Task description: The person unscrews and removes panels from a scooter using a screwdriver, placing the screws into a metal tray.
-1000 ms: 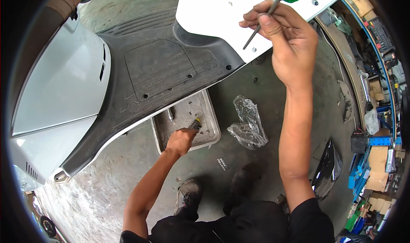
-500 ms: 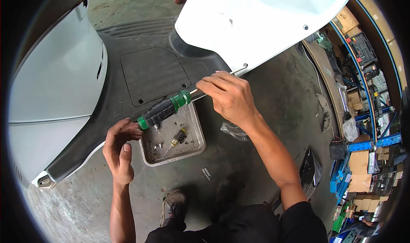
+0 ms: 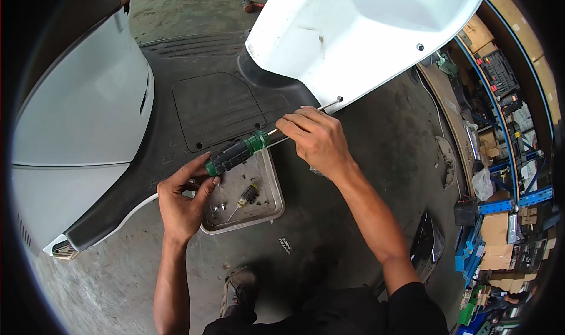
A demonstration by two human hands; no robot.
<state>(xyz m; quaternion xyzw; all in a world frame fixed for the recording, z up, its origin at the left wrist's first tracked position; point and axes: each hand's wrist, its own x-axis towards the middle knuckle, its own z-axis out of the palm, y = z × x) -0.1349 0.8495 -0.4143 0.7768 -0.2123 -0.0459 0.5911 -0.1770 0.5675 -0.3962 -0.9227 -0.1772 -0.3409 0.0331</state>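
Observation:
A long screwdriver with a green and black handle (image 3: 235, 154) lies slantwise across my view. My right hand (image 3: 321, 141) is closed around its metal shaft. The thumb and fingers of my left hand (image 3: 179, 202) pinch the green butt end of the handle. Up to the right, the shaft's tip reaches a screw hole (image 3: 339, 99) near the lower edge of a white scooter panel (image 3: 376, 47); whether it sits in a screw head is too small to tell. Below the handle is a metal tray (image 3: 281, 202) holding a small yellow and black screwdriver (image 3: 248, 195) and several small screws (image 3: 219, 208).
The scooter's black footboard (image 3: 215, 108) lies beyond my hands, with a white body panel (image 3: 76, 105) at left. A red-headed tool (image 3: 253, 6) rests on the far floor. Shelves (image 3: 512, 200) crowded with boxes and parts line the right. A glossy black part (image 3: 426, 241) lies nearby.
My left hand has moved right and its fingers, apart before, have closed on the handle's end. My right hand stays on the shaft. The whole view has shifted slightly.

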